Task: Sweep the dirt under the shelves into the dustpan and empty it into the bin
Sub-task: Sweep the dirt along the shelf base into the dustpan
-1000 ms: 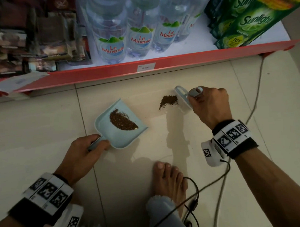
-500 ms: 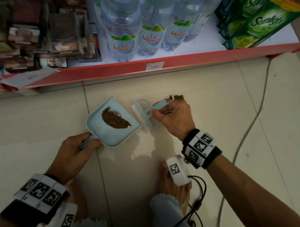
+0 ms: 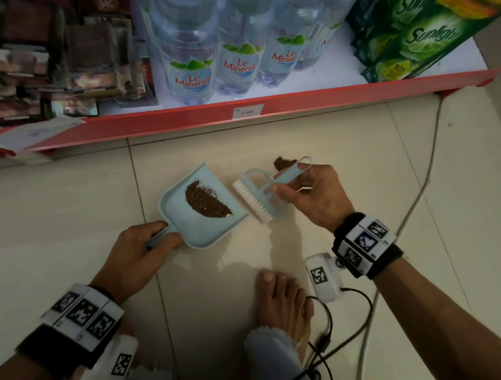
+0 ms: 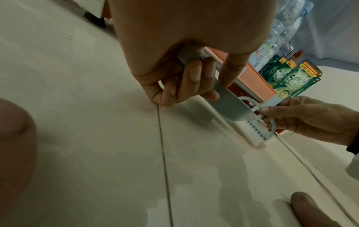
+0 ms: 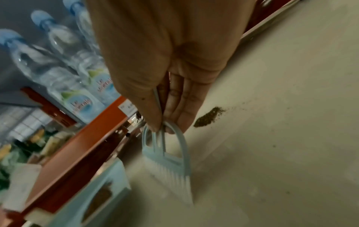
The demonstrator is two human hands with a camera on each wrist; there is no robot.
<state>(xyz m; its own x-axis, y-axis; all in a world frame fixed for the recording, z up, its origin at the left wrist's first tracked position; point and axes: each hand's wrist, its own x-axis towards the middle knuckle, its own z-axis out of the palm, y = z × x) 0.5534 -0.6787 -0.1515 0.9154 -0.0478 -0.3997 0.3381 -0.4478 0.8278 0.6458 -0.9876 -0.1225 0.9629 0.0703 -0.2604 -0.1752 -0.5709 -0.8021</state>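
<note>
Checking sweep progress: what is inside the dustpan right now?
The dustpan, held at its handle by the left hand, contains one crescent of brown dirt and a pale fleck at its edge. The pan floor beneath that dirt is covered.

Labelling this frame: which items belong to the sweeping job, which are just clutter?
Job:
- light blue plastic dustpan, left hand
- light blue hand brush, right hand
- brown dirt pile on floor

Clutter:
- clear water bottles
- green Sunlight pouches
- grey cable
</note>
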